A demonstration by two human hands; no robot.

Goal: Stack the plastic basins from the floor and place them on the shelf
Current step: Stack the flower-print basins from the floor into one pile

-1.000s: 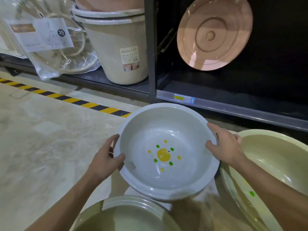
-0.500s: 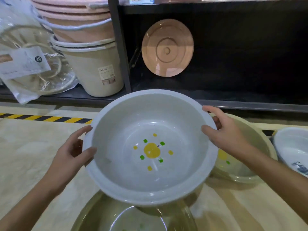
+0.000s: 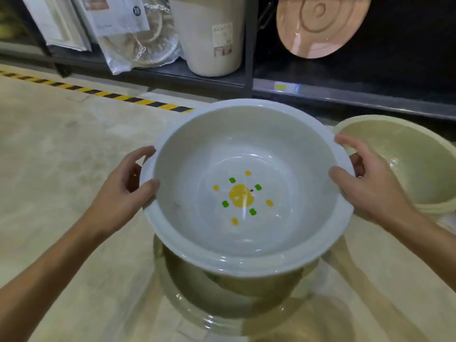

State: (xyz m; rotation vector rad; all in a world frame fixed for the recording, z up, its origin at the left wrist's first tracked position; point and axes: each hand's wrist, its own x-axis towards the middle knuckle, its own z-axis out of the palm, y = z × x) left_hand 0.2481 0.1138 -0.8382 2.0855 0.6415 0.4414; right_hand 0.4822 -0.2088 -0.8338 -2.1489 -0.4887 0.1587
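Visibly, two hands (image 3: 123,191) (image 3: 370,191), three basins (image 3: 246,262) (image 3: 404,156) (image 3: 222,307)

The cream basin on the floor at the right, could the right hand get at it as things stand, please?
Probably not yet: the right hand is gripping the white basin rim. The cream basin sits close beside it, unobstructed, once that hand lets go.

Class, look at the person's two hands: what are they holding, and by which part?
The white basin, held by its rim: left hand on one side, right hand on the opposite side.

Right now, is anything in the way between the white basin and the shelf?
Nothing visible blocks it. The white basin, held by the left hand and right hand, faces an open shelf bay; only the pink lid leans behind.
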